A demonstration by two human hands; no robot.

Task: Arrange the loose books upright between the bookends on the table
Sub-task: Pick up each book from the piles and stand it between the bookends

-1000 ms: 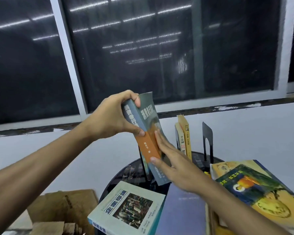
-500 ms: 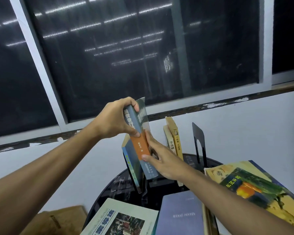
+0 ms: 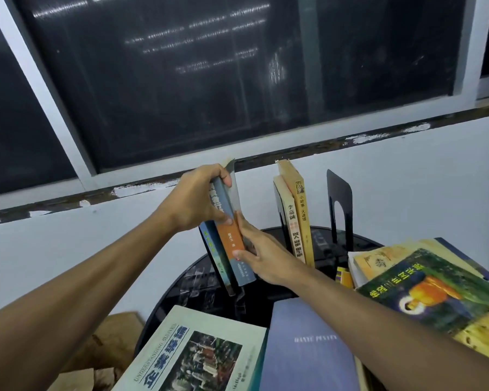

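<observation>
While our left hand (image 3: 194, 197) pinches the top of the grey-and-orange book (image 3: 232, 235) between thumb and fingers, our right hand (image 3: 261, 258) lies flat against its right face with the fingers spread open, gripping nothing. This book stands nearly upright at the left end of the row, its foot on or just above the round black table (image 3: 198, 280); we cannot tell which. Touching its left side is a thinner blue-spined book (image 3: 213, 249), leaning the same way.

Two tan books (image 3: 295, 218) stand to the right, well apart from our pair, and the black bookend (image 3: 340, 198) rises just beyond them. A left bookend is not clearly visible; a dark edge below the blue-spined book may be it.

Our judgement of the step: seat the held book square on the table, then close the gap.
- Keep the left-hand pinch firm until the foot rests flat.
- Press with the right palm low on the cover, so the foot does not skid on the glossy top.
- Slide the pair and the tan books together before releasing, or both groups may topple into the gap.

Loose stock remaining flat near us: a green-covered book (image 3: 198, 351), a plain blue one (image 3: 308, 345), and a stack topped by a green-and-orange cover (image 3: 435, 294).
</observation>
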